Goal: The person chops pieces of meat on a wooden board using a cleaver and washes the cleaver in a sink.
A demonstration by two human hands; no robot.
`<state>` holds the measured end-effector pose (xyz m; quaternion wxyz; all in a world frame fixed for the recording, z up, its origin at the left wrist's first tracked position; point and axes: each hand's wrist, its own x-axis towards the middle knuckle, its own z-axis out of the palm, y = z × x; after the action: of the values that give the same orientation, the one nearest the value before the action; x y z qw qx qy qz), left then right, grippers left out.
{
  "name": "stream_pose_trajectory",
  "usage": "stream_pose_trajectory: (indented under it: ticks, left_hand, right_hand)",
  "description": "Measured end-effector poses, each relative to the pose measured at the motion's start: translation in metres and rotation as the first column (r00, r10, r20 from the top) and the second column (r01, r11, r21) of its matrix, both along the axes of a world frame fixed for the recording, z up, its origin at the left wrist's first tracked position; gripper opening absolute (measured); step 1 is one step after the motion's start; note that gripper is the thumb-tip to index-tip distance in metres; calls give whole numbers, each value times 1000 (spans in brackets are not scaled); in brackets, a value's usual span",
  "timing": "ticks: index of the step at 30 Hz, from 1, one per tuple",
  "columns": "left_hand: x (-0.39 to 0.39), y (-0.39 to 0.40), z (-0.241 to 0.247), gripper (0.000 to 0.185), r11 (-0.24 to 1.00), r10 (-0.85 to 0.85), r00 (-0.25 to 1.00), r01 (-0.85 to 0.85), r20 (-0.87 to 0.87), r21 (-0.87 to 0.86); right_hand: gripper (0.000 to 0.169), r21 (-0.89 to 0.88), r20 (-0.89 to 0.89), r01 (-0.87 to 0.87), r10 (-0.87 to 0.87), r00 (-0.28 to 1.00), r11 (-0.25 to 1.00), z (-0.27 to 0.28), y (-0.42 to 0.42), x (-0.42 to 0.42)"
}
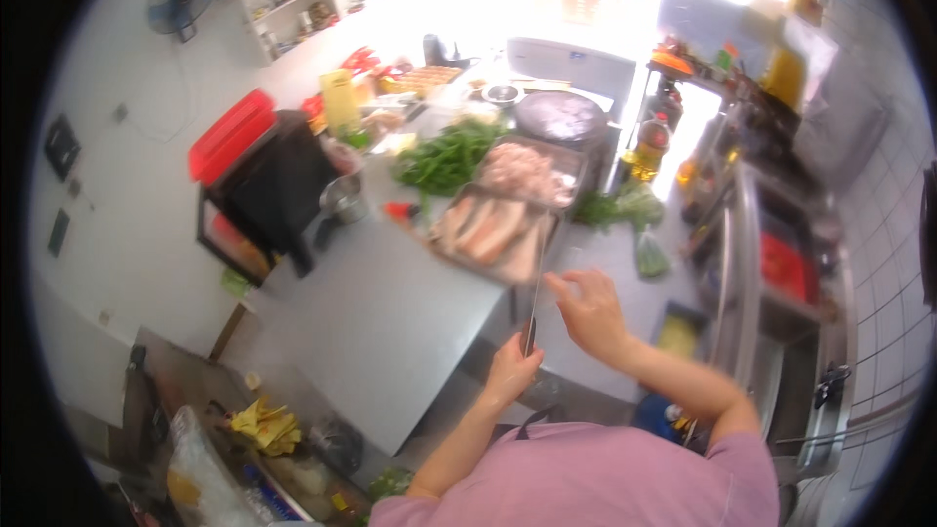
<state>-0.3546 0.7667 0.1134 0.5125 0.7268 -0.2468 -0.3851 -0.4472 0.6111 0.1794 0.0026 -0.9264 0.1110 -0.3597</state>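
Note:
My left hand (516,366) is closed around the dark handle of a long knife (538,293), its blade pointing away from me. Beside the blade is my right hand (589,311), fingers bent and apart; whether a fingertip touches the metal is hard to tell. Just beyond the blade's tip, a metal tray (505,278) holds several long slabs of pale, pinkish meat (487,230). Behind it stands a second metal tray (582,168) heaped with small pale pink meat pieces (520,168). Leafy greens (446,154) lie left of the trays.
The trays stand on a grey-topped table (366,322). A round griddle (560,117) is behind them. Bagged greens (648,252) and an oil bottle (650,143) are at right. A metal pot (344,197) sits near a red basket (233,135). Steel shelving (739,271) lines the right side.

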Motion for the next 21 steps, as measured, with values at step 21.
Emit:
stream_pose_trajectory:
  ticks: [21]
  left_hand:
    - [164, -302, -95, 90, 654, -207, 690, -429, 693, 623]
  right_hand:
    - [19, 939, -17, 242, -668, 744, 246, -151, -590, -121]
